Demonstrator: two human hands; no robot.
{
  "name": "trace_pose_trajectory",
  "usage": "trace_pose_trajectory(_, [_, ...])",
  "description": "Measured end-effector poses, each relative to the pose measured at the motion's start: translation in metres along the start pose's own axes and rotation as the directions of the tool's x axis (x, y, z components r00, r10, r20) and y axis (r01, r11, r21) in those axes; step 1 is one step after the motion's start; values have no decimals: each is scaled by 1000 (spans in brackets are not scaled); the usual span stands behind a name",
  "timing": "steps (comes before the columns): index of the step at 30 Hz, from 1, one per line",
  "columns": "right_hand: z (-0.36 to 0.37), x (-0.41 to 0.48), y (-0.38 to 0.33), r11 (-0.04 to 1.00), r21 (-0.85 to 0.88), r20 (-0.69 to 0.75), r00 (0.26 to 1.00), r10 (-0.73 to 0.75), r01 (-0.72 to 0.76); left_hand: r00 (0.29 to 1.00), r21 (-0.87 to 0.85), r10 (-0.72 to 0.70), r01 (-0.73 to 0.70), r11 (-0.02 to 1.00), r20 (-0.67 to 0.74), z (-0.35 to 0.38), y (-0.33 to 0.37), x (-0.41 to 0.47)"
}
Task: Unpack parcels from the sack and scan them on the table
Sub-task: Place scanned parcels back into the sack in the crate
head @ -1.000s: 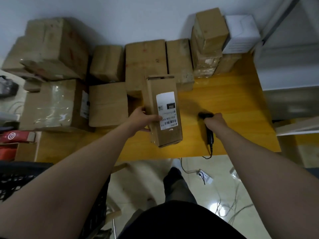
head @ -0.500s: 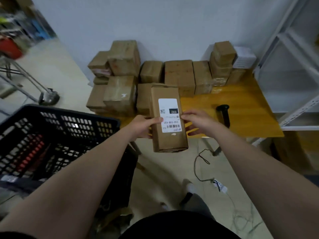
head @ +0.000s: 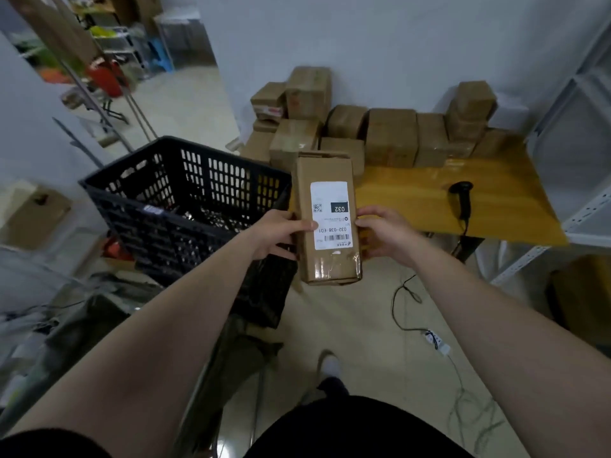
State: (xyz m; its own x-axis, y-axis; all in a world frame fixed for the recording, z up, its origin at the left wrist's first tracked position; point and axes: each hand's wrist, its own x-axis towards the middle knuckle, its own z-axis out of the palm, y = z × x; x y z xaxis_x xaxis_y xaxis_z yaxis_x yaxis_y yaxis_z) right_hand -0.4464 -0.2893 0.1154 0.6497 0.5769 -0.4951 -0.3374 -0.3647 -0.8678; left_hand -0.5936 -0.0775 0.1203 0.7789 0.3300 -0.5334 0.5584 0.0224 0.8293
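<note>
Pale tiled floor (head: 350, 312) and a white wall (head: 380, 41) frame the work area. At left stands a black perforated plastic crate (head: 185, 196), which one second ago lay mostly outside the view; dark bag-like material (head: 264, 292) hangs below its near corner, and it cannot be told whether this is the sack.

The left hand (head: 281, 231) grips the left edge of a tall brown cardboard parcel with a white barcode label (head: 327, 223), thumb lying across the label. The right hand (head: 383, 231) grips the opposite edge, its fingers curled around the side. One second ago this hand held the scanner while the parcel stood on the desk under the left hand alone. The parcel now hangs in the air, label upward, off the near left corner of the yellow wooden desk (head: 413, 200) and just beside the crate's right wall.

Further right, the black handheld barcode scanner (head: 461, 200) lies released on the desk, its cable trailing over the edge. Stacked brown cardboard boxes (head: 391, 137) line the wall behind, and white metal shelving (head: 588, 209) closes the right margin.

Interpretation: the scan of this parcel appears complete, and the parcel is probably being carried away from the desk, possibly to the crate.
</note>
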Motion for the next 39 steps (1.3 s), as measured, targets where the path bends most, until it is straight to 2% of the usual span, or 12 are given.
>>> trace_pose_trajectory(2, [19,-23,28,994,106,-21,999,29,-26,999,-57,-39,37,998,-31,5,-29,-31])
trace_pose_trajectory(5, [51,-57,70,981,168,-5,996,94,-92,983,-102,-125,112,988,-134,12,-71,-78])
trace_pose_trajectory(9, [91,-98,108,964,174,83,979,188,-200,963,-133,-185,161,978,-194,3,-128,-138])
trace_pose_trajectory(14, [159,-130,119,966,118,217,955,201,-230,948,-232,-213,158,960,-238,-38,-177,-212])
trace_pose_trajectory(17, [210,-141,122,964,72,273,935,227,-255,944,-277,-245,180,944,-221,-70,-203,-251])
trace_pose_trajectory(21, [292,-152,136,953,13,320,904,284,-304,928,-284,-362,325,902,-87,-122,-249,-290])
trace_pose_trajectory(24, [359,-155,155,929,-12,333,875,352,-370,894,-287,-445,413,864,-54,-168,-291,-307])
trace_pose_trajectory(29, [472,-148,185,901,2,257,871,418,-433,851,-265,-524,504,822,-7,-264,-356,-312])
trace_pose_trajectory(33, [550,-143,206,860,101,103,865,491,-500,832,-213,-544,554,805,108,-330,-400,-293])
trace_pose_trajectory(39, [605,-140,225,767,308,-66,791,608,-564,791,-99,-577,603,791,204,-366,-434,-259])
